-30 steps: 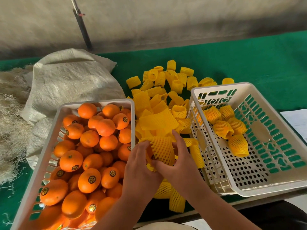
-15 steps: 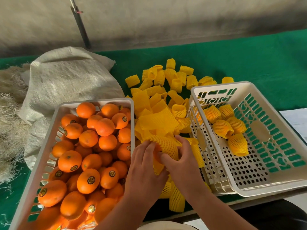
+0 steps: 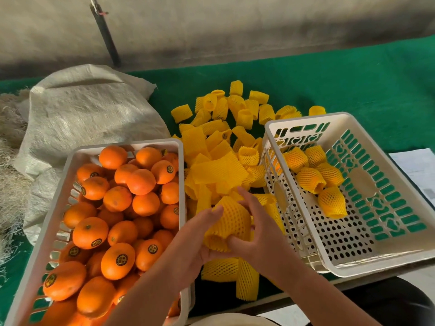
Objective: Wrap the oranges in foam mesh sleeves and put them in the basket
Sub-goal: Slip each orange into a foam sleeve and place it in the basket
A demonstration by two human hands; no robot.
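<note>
Between the two baskets, my left hand [image 3: 193,238] and my right hand [image 3: 259,229] both grip one orange covered by a yellow foam mesh sleeve [image 3: 229,222]. The orange itself is hidden under the mesh. On the left, a white basket [image 3: 70,165] is full of bare oranges [image 3: 141,182] with round stickers. The white basket [image 3: 388,260] on the right holds several sleeved oranges [image 3: 310,180] at its far end. A heap of loose yellow sleeves [image 3: 219,137] lies on the green table between and behind the baskets.
A pale woven sack [image 3: 82,114] lies behind the left basket, with dry straw [image 3: 11,172] at the far left. A dark pole [image 3: 106,36] leans on the wall. White papers [image 3: 416,170] lie right of the right basket.
The sleeve has been drawn further over the orange, so no orange skin shows now. Both hands have shifted slightly around it, staying between the baskets.
</note>
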